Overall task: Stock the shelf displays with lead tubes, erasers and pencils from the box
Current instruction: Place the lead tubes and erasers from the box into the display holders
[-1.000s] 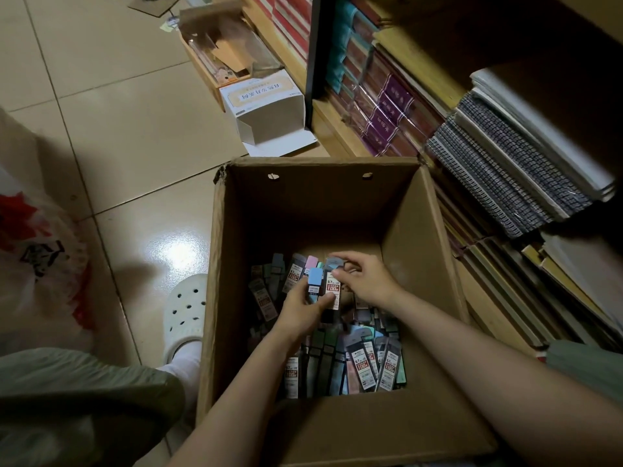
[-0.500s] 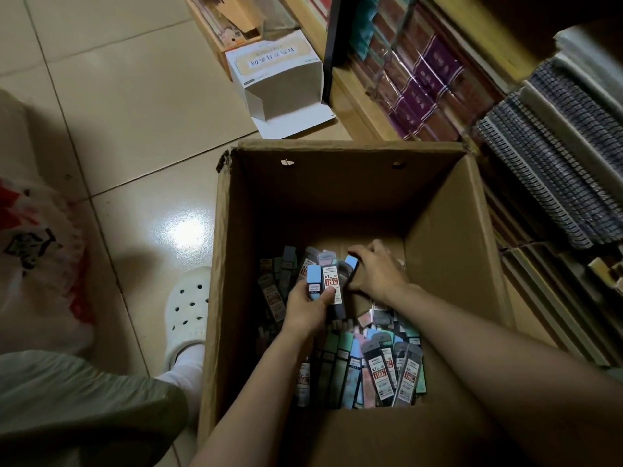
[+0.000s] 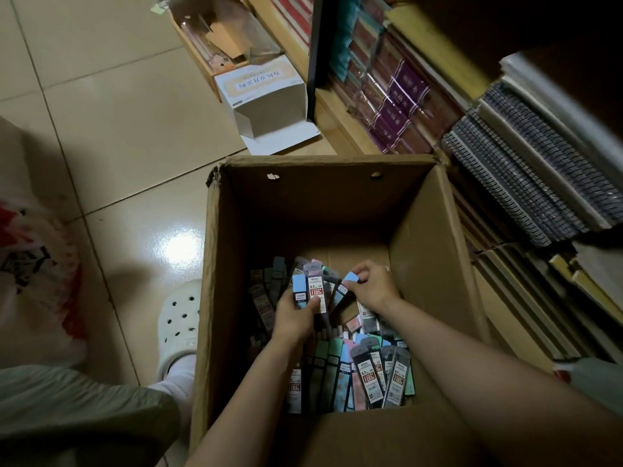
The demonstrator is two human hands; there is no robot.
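**In the carton: gathering lead tubes**

Down in the deep brown cardboard box [image 3: 424,251] on the tiled floor, loose flat plastic lead tubes [image 3: 367,372] cover the bottom. The left hand [image 3: 296,315] grips a small upright bunch, blue-capped and pink-capped, likely serving as the collecting hand. The right hand [image 3: 372,286] pinches another blue-capped tube [image 3: 349,281], angled toward that bunch. Stacked notebooks fill the wooden shelves [image 3: 340,129] beside the box.

Lead tubes [image 3: 350,372] in box [image 3: 435,264]; shelf [image 3: 347,126] right.
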